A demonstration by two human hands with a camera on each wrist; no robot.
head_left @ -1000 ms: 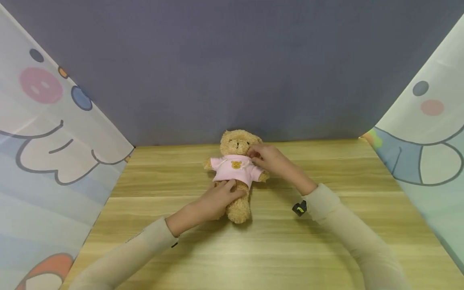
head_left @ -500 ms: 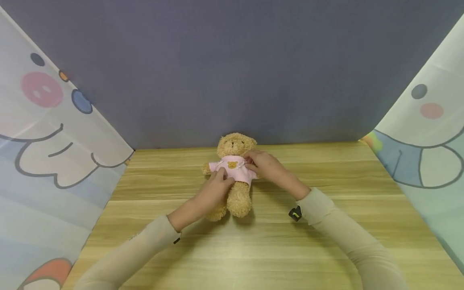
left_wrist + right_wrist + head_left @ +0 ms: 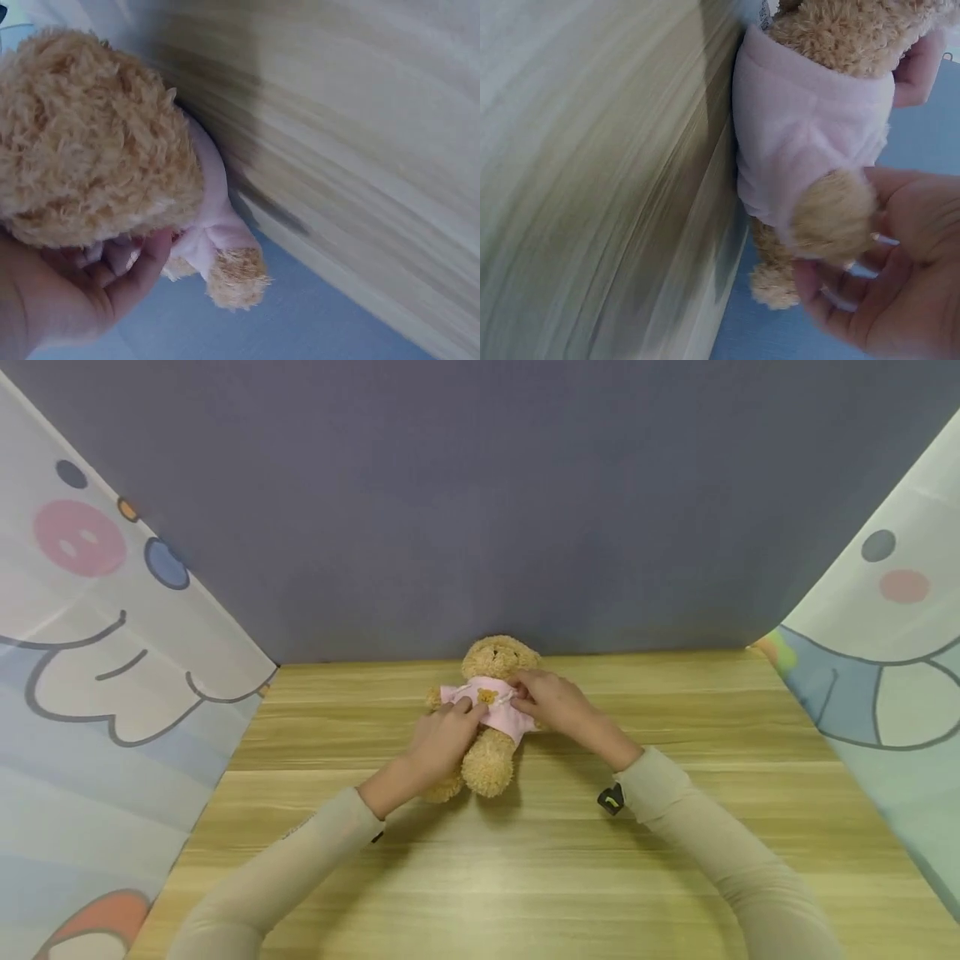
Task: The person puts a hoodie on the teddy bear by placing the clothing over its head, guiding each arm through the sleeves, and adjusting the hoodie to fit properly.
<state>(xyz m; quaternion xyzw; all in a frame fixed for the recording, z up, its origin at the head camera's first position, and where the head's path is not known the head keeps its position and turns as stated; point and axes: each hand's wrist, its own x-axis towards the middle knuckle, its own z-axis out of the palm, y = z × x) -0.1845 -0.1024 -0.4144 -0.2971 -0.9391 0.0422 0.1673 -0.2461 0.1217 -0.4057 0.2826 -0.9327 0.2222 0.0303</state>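
A tan plush teddy bear [image 3: 498, 657] in a pink top [image 3: 512, 720] leans back on the table, its head at the grey back panel. White drawstrings and a small bear patch [image 3: 486, 696] mark the top's front. My left hand [image 3: 442, 739] lies over the bear's lower body on the left, fingers curled at its front. My right hand [image 3: 558, 703] pinches at the top's chest, just under the head. In the left wrist view a furry leg [image 3: 97, 142] hides part of my fingers. The right wrist view has a furry arm [image 3: 834, 214] in front of my right fingers.
The wood-grain table [image 3: 480, 877] runs up to a tall grey panel [image 3: 480, 510]. Cartoon-printed curtains [image 3: 60, 685] close in the left and right sides. A small black device [image 3: 611, 799] sits at my right cuff.
My left hand has moved up from the bear's legs to its middle. The right hand has slid slightly inward and down, from beside the neck onto the chest. The bear has shifted and tilted a little.
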